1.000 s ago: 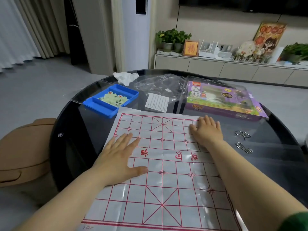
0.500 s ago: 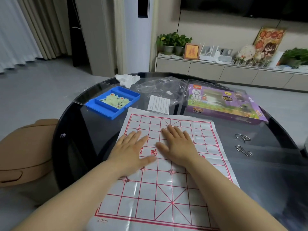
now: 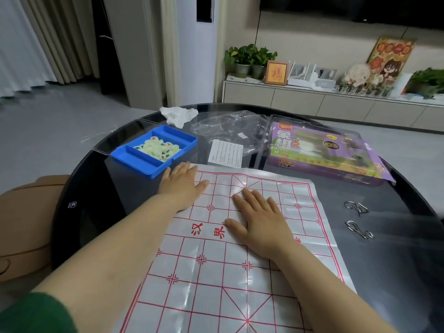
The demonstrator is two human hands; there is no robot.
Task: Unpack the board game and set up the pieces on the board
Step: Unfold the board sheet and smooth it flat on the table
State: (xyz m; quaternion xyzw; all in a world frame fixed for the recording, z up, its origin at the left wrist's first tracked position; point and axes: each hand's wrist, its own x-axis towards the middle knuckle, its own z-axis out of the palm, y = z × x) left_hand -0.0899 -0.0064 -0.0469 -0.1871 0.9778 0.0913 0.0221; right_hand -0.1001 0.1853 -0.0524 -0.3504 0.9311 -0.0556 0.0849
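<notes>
A white plastic board sheet (image 3: 283, 236) with a red grid lies flat on the dark round table (image 3: 101, 188). My left hand (image 3: 181, 185) presses flat on the sheet's far left corner, fingers straight. My right hand (image 3: 260, 218) lies flat near the sheet's middle, fingers spread. Just beyond my left hand stands a blue tray (image 3: 134, 158) holding several pale green round pieces (image 3: 159, 147) with red and dark marks.
A purple game box (image 3: 329, 152) lies at the far right, with a paper leaflet (image 3: 225, 153) and a clear plastic bag (image 3: 230, 127) beside it. A crumpled tissue (image 3: 179, 115) sits at the far edge. Two metal wire puzzles (image 3: 356, 218) lie to the right.
My left hand slid up and left from the sheet's middle to its far left corner. My right hand moved from the far right corner to the middle and stayed there.
</notes>
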